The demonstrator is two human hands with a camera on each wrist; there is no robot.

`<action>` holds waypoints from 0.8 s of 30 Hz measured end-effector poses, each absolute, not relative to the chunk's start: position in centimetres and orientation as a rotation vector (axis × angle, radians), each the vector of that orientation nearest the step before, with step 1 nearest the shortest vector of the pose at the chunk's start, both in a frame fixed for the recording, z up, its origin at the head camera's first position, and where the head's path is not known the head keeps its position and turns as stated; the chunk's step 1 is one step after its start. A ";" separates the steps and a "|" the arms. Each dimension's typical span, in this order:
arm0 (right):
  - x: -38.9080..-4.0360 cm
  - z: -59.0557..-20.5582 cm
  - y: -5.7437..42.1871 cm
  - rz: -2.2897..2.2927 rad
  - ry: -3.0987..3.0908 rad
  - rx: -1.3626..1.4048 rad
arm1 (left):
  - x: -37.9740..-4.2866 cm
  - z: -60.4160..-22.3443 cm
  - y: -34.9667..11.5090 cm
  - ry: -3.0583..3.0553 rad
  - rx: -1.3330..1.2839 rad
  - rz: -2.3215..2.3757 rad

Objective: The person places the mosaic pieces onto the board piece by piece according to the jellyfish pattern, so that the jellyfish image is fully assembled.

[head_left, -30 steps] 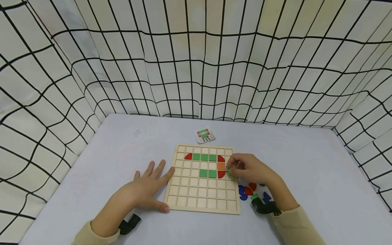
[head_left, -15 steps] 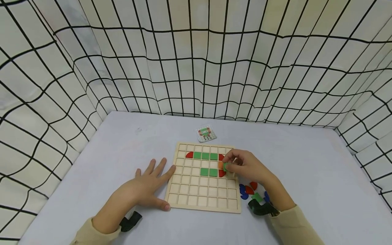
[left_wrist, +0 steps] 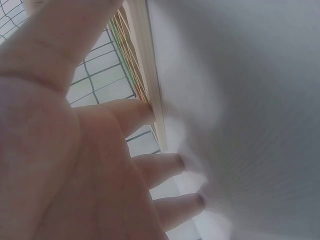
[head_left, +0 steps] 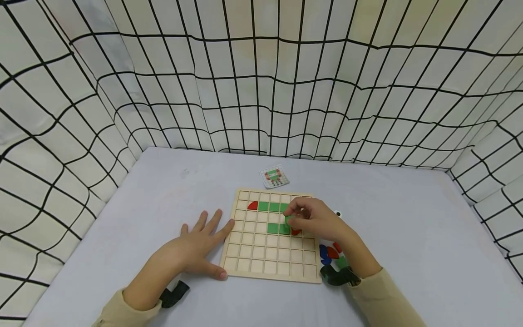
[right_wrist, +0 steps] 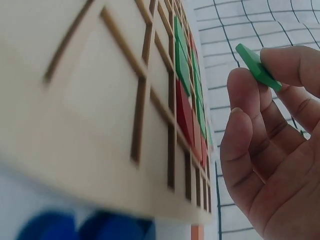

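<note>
My right hand (head_left: 316,220) pinches a green square tile (right_wrist: 257,67) between thumb and fingers, above the right half of a wooden grid board (head_left: 271,279). My left hand (head_left: 192,250) lies with fingers spread on the white table; its index finger and thumb touch the board's left side. Set in the board are a row of green tiles (head_left: 274,207) with a red quarter-round piece (head_left: 253,205) at its left end, and two green tiles (head_left: 278,228) lower down. A red piece (head_left: 296,232) beside them is partly covered by my right hand. In the right wrist view an orange tile (right_wrist: 196,135) shows too.
A small printed pattern card (head_left: 274,176) lies behind the board. Loose blue pieces (head_left: 324,252), a red piece (head_left: 333,252) and a green one (head_left: 342,262) lie right of the board, near my right wrist. Black-and-white netting (head_left: 261,91) stands around the table.
My right hand has carried the green tile leftward, from the board's right edge to over the inner cells. My left hand stays in place.
</note>
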State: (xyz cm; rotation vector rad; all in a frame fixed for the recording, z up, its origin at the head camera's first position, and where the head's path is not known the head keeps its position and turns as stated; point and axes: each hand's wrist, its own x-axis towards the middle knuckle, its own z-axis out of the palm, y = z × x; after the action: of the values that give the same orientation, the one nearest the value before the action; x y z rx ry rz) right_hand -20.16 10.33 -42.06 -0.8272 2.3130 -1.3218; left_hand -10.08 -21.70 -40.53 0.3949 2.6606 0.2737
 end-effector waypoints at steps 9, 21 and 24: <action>-20.4 -41.6 7.6 -1.257 2.276 -0.868 | -10.0 -40.8 -21.9 2.670 0.395 0.293; -21.5 -41.6 4.5 -1.107 2.301 -0.989 | -9.8 -40.2 -21.7 2.658 0.415 0.300; -21.7 -41.6 4.0 -1.069 2.328 -0.997 | -9.8 -40.2 -21.7 2.656 0.410 0.303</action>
State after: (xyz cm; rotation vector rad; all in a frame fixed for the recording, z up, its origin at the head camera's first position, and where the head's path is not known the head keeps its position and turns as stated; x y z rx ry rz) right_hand -21.66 3.97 -41.59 -0.9967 2.3279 -1.0688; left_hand -9.81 -21.68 -40.23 0.4104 2.6557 0.3027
